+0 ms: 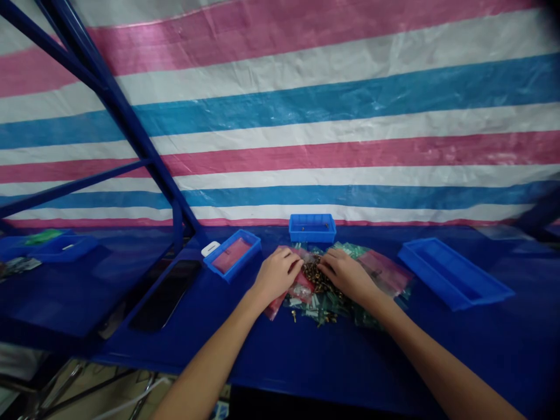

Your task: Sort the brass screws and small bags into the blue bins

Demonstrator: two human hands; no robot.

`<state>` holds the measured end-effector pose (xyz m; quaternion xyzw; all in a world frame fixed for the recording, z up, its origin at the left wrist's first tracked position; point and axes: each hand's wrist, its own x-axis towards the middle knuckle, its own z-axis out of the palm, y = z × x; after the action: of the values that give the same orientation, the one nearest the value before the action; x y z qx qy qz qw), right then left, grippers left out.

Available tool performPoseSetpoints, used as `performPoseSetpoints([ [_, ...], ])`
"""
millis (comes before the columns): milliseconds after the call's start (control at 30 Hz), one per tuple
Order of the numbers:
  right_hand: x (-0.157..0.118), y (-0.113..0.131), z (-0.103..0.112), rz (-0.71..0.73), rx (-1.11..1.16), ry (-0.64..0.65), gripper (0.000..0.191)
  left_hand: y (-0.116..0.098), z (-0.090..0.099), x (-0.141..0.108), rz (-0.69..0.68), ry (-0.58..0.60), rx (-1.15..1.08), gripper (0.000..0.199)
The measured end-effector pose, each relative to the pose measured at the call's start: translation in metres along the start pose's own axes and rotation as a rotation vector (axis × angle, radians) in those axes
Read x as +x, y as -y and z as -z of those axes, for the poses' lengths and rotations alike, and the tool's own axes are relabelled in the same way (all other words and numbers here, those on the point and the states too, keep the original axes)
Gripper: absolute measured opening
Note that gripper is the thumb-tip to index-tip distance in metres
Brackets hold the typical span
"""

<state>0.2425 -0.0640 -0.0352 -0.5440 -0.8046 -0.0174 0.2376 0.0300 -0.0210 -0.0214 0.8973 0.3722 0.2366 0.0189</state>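
The left hand (279, 273) and right hand (345, 273), fingers curled, touch the pile of small metal parts (318, 276) between them; their grip is unclear. Beneath lies a blue table (280, 356), and beyond them hangs a striped sheet (332, 122).

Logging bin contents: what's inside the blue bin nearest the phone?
The blue bin beside the phone holds something flat and pink. Whatever lies beneath that is covered.

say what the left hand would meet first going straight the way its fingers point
Probably the brass-coloured pieces by the fingertips of the left hand, with the right hand beyond them; depth is hard to judge here.
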Motion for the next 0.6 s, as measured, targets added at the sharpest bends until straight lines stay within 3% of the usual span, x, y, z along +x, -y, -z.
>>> performPoseSetpoints([
  [300, 0.002, -0.008, 0.000, -0.035, -0.016, 0.019, 0.019, -0.001, 0.000, 0.000, 0.009, 0.004, -0.016, 0.028],
  [467, 0.001, -0.009, 0.008, 0.064, 0.044, 0.045, 0.011, -0.002, 0.001, 0.000, 0.013, -0.003, -0.022, 0.027],
  [600, 0.000, -0.008, 0.010, 0.086, -0.003, 0.074, 0.016, -0.002, 0.001, 0.000, 0.011, 0.002, -0.020, 0.028],
])
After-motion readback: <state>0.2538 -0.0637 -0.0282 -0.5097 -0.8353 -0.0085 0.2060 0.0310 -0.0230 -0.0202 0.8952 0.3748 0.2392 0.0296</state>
